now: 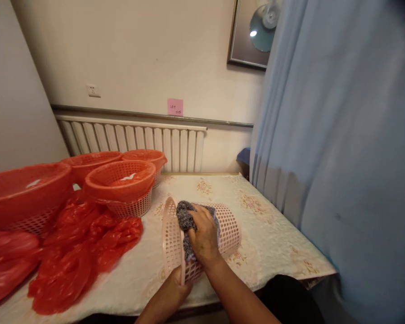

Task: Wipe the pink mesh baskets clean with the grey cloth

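A pale pink perforated plastic basket (230, 227) lies on its side over the table, its wide rim facing left. My left hand (177, 284) grips the basket's rim at the lower edge, thumb on the outside and the other fingers hidden. With my right hand (204, 234) I press a dark grey fuzzy cloth (185, 217) against the outer wall of the basket near the rim. The fingers are curled over the cloth, which bunches up at the fingertips and spreads beneath the palm.
Several baskets lined with red plastic bags, one a nearer basket (121, 180), stand at the left. Crumpled red bags (84, 252) lie before them on the flowered tablecloth (270, 252). Behind is a white radiator (148, 139); a blue curtain (324, 135) hangs along the right.
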`<state>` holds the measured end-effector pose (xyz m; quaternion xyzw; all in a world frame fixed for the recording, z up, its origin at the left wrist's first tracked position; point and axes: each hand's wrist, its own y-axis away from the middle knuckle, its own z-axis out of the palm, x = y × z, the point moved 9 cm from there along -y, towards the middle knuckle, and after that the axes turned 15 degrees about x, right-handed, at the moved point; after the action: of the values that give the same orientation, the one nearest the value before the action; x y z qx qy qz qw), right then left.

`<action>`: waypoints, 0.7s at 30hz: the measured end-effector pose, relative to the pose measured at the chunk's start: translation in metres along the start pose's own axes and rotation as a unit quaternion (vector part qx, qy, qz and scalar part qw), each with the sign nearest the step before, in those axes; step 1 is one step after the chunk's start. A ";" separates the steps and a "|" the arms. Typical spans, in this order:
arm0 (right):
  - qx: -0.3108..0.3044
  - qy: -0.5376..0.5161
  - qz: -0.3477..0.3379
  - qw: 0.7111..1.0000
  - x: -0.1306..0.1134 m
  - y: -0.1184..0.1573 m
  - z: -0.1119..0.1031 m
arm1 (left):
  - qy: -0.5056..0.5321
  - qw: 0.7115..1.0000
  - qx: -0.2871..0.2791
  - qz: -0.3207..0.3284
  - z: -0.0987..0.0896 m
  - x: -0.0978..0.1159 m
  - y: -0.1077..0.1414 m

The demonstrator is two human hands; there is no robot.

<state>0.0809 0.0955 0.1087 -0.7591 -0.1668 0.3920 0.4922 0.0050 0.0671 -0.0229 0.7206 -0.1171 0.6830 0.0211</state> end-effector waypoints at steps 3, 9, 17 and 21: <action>-0.006 0.003 -0.006 1.000 -0.002 0.007 -0.004 | 0.067 0.997 0.047 -0.016 -0.002 0.009 -0.008; -0.034 -0.005 -0.027 0.999 0.004 0.007 -0.012 | 0.201 0.975 0.090 -0.025 0.006 0.047 -0.014; 0.001 0.079 0.022 0.997 0.108 0.001 -0.045 | 0.205 0.974 0.066 -0.073 -0.001 0.013 -0.015; 0.063 0.143 0.080 0.984 0.160 0.014 -0.079 | 0.168 0.982 0.053 -0.062 -0.003 0.008 -0.016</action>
<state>0.2410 0.1422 0.0437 -0.7860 -0.0088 0.3267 0.5248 0.0059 0.0816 -0.0124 0.6013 -0.0303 0.7972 0.0443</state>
